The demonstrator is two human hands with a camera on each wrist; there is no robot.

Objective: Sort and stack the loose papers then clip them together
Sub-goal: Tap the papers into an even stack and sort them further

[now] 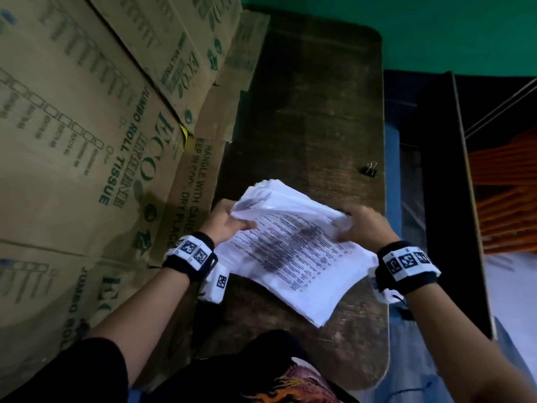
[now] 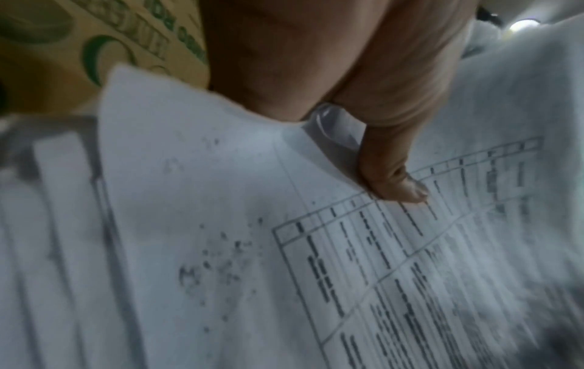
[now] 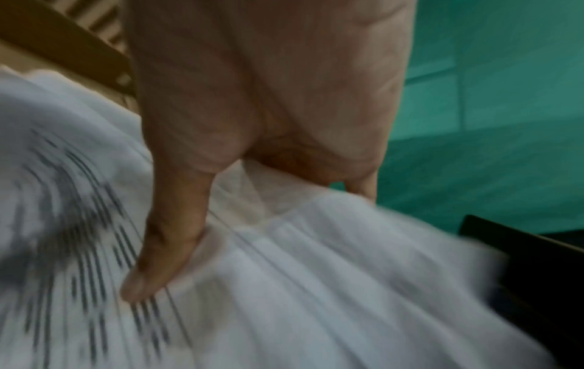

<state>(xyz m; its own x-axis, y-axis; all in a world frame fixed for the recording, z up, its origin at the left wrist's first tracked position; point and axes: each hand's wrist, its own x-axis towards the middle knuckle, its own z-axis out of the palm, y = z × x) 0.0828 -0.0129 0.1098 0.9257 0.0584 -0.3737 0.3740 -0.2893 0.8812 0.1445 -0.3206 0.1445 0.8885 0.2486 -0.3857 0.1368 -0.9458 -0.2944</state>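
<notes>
Wedged between cardboard boxes (image 1: 87, 141) and a green wall (image 1: 436, 30), the dark wooden table (image 1: 305, 112) is carrying the papers (image 1: 290, 251), whose near end is lying on it while the far end is being lifted. The left hand (image 1: 226, 221) and right hand (image 1: 366, 225) are each gripping a side, thumbs on top. Gathering looks largely done, though edges are still fanning unevenly; squaring and clipping remain, with the clip (image 1: 369, 169) sitting untouched near the table's right edge.

The papers (image 1: 293, 251) are thin white matt sheets, soft and bent. The table (image 1: 313, 112) is dark worn wood, rough. Left, the boxes (image 1: 87, 126) are brown matt cardboard. The binder clip (image 1: 369, 170) looks black metal.
</notes>
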